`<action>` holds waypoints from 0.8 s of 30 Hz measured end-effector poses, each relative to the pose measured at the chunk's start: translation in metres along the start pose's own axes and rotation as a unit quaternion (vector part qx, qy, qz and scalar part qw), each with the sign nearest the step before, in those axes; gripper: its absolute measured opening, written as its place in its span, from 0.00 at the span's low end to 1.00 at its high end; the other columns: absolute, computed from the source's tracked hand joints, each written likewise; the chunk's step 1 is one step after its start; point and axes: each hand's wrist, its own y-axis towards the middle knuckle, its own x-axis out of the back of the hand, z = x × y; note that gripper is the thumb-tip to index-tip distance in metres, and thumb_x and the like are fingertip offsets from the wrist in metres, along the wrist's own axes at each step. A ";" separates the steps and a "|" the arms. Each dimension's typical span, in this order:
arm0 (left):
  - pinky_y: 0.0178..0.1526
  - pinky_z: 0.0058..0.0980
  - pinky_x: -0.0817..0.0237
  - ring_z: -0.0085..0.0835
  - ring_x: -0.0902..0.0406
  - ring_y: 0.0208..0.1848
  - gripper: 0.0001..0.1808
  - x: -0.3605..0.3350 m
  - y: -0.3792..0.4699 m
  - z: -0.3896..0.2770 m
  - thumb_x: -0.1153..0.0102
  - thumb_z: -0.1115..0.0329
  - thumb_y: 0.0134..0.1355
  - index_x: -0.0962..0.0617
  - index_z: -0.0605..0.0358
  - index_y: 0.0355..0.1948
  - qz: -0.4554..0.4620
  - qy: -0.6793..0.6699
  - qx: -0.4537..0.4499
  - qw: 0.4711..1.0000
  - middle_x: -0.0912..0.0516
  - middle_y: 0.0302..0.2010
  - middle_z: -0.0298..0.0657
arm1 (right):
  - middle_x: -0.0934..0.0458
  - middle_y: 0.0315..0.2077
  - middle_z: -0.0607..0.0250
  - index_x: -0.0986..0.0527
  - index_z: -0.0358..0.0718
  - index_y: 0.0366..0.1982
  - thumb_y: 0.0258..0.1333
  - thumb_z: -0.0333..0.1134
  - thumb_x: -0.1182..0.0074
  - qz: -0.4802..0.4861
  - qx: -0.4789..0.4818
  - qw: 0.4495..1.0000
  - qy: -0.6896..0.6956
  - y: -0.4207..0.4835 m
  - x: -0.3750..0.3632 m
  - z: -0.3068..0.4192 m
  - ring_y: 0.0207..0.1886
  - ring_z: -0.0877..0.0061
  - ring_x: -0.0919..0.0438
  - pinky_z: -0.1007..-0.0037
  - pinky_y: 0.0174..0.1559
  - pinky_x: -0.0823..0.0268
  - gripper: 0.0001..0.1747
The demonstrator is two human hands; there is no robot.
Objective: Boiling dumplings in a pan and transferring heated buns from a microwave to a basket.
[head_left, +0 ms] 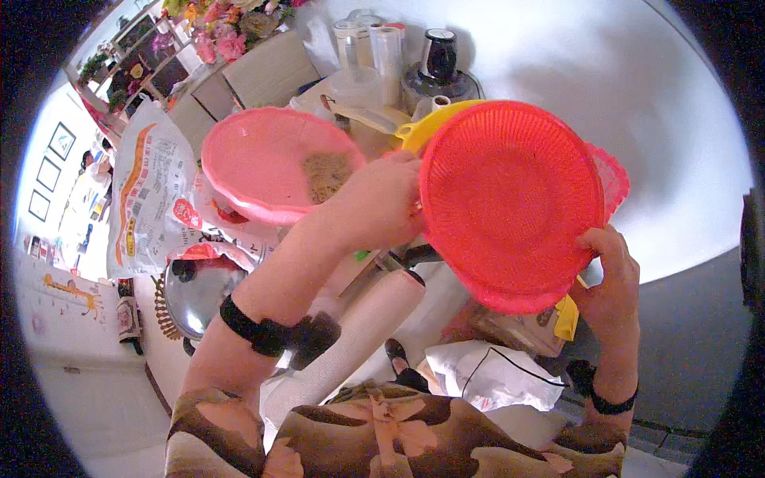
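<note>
A round red plastic basket (514,197) with ribbed sides is held up in front of me, its broad round face towards me. My left hand (382,206) grips its left rim, with most of the fingertips hidden. At the lower right rim, my right hand (609,275) pinches the edge between thumb and fingers. Behind the basket show a pink plastic edge with openwork (609,176) and a yellow plastic rim with a loop (439,128); I cannot tell whether my hands hold these too. Left of my left hand stands a pink plastic basin (257,155), with a brownish clump (327,174) inside.
A printed plastic bag (152,191) stands at the left, above a shiny metal pot lid (200,293). At the back are a black-topped appliance (440,54) and rolls of clear film (388,57). A pale padded roll (352,340) and a white bag (502,373) lie nearer me.
</note>
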 end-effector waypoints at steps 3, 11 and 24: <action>0.55 0.37 0.36 0.44 0.28 0.52 0.23 -0.015 0.005 0.005 0.42 0.64 0.52 0.25 0.53 0.51 -0.011 -0.025 -0.109 0.994 0.22 0.49 0.46 | 0.25 0.34 0.56 0.29 0.41 0.38 0.27 0.25 0.36 0.005 0.037 0.999 -0.025 -0.002 0.000 -0.003 0.39 0.57 0.25 0.63 0.40 0.30 0.26; 0.41 0.40 0.31 0.46 0.22 0.39 0.14 -0.046 0.025 0.026 0.41 0.65 0.47 0.19 0.51 0.37 -0.039 -0.103 -0.033 0.993 0.18 0.35 0.47 | 0.24 0.38 0.56 0.32 0.41 0.40 0.32 0.22 0.33 -0.006 -0.004 1.000 -0.022 -0.018 0.000 -0.026 0.42 0.66 0.23 0.67 0.47 0.31 0.28; 0.38 0.38 0.31 0.42 0.22 0.36 0.10 -0.020 0.017 0.006 0.37 0.70 0.43 0.19 0.56 0.30 -0.194 -0.125 -0.065 0.971 0.20 0.31 0.43 | 0.29 0.41 0.66 0.33 0.41 0.45 0.30 0.24 0.32 -0.053 -0.045 0.997 0.020 -0.018 -0.007 -0.033 0.46 0.73 0.29 0.72 0.48 0.35 0.34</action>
